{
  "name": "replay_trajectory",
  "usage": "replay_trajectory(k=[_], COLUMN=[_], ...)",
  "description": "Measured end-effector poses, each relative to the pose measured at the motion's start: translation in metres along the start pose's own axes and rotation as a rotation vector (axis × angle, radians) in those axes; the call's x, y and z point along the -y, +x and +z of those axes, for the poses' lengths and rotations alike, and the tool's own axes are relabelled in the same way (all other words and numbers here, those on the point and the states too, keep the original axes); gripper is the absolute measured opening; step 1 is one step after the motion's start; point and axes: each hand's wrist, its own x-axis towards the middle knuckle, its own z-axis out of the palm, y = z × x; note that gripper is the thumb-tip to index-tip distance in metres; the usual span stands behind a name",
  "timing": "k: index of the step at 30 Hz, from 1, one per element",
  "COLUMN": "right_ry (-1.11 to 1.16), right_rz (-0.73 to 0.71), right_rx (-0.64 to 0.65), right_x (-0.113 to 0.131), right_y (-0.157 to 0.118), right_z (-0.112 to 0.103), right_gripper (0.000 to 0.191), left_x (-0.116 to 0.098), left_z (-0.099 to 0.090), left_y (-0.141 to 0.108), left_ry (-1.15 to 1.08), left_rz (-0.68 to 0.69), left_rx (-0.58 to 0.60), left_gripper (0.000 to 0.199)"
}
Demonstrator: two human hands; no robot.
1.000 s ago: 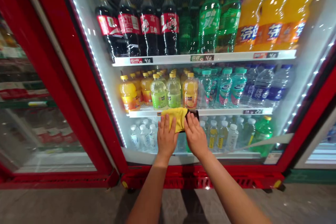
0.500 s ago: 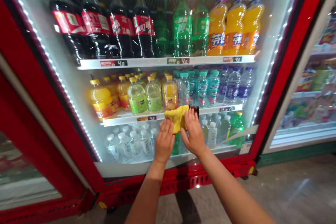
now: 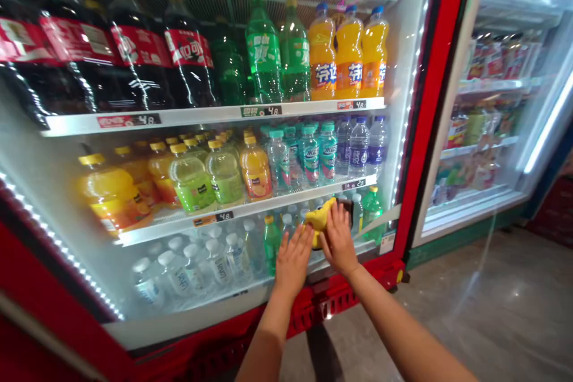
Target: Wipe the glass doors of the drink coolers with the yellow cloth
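A yellow cloth [image 3: 319, 221] is pressed against the glass front of a red-framed drinks cooler. My right hand [image 3: 339, 237] lies over the cloth's right part, its fingers bent slightly over it and holding it to the glass. Beside it, my left hand [image 3: 293, 258] is open, fingers stretched out, with the tips at the cloth's lower left edge. A dark patch [image 3: 345, 205] shows just past my right fingertips; I cannot tell what it is. Behind the hands, a green bottle [image 3: 271, 245] and several clear water bottles [image 3: 216, 259] stand on the lowest shelf.
Cola bottles [image 3: 188, 48], green soda bottles [image 3: 262, 48] and orange soda bottles [image 3: 349, 51] fill the upper shelf. Juice bottles [image 3: 255, 170] and water bottles stand below. The red frame [image 3: 423, 131] borders another lit cooler [image 3: 481, 86] on the right. Grey floor [image 3: 465, 292] lies below.
Both hands and the cloth have slid right and slightly down across the glass, uncovering the green bottle on the lowest shelf. My view has shifted right, showing more of the neighbouring cooler.
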Motion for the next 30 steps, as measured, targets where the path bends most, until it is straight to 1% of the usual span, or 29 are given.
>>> replay_trajectory(k=[1,2,4,6,8,10,11,12,13,14,15,16,17,19,21,22,23,25,27,29,30], right_ry=[-0.019,-0.042,-0.074,-0.08,-0.074,-0.074,-0.077,-0.078,-0.08,-0.081,-0.078,-0.069,-0.057,-0.031,-0.017,-0.019,-0.026,-0.048,-0.059,-0.048,-0.039], right_rz=[0.027,0.051,0.06,0.059,0.132,0.267,0.335,0.387,0.433,0.47,0.495,0.523,0.536,0.489,0.439,0.444,0.472,0.58,0.661,0.636,0.593], right_rx=[0.029,0.023,0.0,-0.013,-0.046,-0.135,-0.184,-0.217,-0.234,-0.223,-0.199,-0.164,-0.144,-0.113,-0.095,-0.103,-0.124,-0.187,-0.217,-0.179,-0.147], right_x=[0.008,0.013,0.01,-0.012,-0.044,-0.074,-0.083,-0.086,-0.085,-0.08,-0.073,-0.066,-0.06,-0.061,-0.077,-0.088,-0.097,-0.108,-0.104,-0.095,-0.092], right_y=[-0.003,-0.003,0.01,0.027,0.033,0.018,0.005,-0.01,-0.025,-0.035,-0.04,-0.039,-0.032,-0.006,0.019,0.026,0.026,0.012,-0.011,-0.022,-0.02], right_z=[0.006,0.011,0.015,0.011,0.002,-0.003,-0.002,0.0,0.004,0.01,0.015,0.02,0.022,0.021,0.013,0.008,0.004,0.003,0.007,0.013,0.014], right_gripper=[0.084,0.086,0.086,0.084,0.081,0.078,0.077,0.075,0.074,0.073,0.075,0.078,0.08,0.078,0.075,0.073,0.072,0.071,0.071,0.073,0.074], left_x=[0.0,0.001,-0.001,-0.006,-0.014,-0.021,-0.024,-0.026,-0.029,-0.031,-0.032,-0.034,-0.036,-0.039,-0.043,-0.044,-0.045,-0.048,-0.051,-0.056,-0.059], left_z=[0.004,0.007,0.008,0.004,-0.001,-0.003,-0.002,0.0,0.002,0.005,0.008,0.01,0.012,0.014,0.014,0.014,0.015,0.018,0.022,0.028,0.03], left_y=[-0.005,-0.006,0.002,0.018,0.033,0.04,0.041,0.04,0.039,0.038,0.037,0.038,0.04,0.046,0.052,0.054,0.054,0.054,0.053,0.053,0.054], left_ry=[0.006,0.009,0.01,0.003,-0.007,-0.016,-0.019,-0.021,-0.021,-0.021,-0.023,-0.026,-0.03,-0.038,-0.043,-0.047,-0.052,-0.068,-0.083,-0.09,-0.092], left_rz=[-0.009,-0.013,-0.009,0.005,0.015,0.022,0.023,0.02,0.012,-0.001,-0.014,-0.024,-0.033,-0.05,-0.062,-0.059,-0.049,-0.014,0.003,-0.006,-0.008], left_rx=[-0.011,-0.017,-0.016,-0.003,0.011,0.023,0.03,0.036,0.041,0.044,0.046,0.047,0.046,0.042,0.038,0.039,0.045,0.06,0.071,0.067,0.059], left_gripper=[0.059,0.056,0.054,0.056,0.062,0.066,0.068,0.068,0.068,0.068,0.067,0.066,0.066,0.067,0.069,0.07,0.07,0.069,0.069,0.069,0.07])
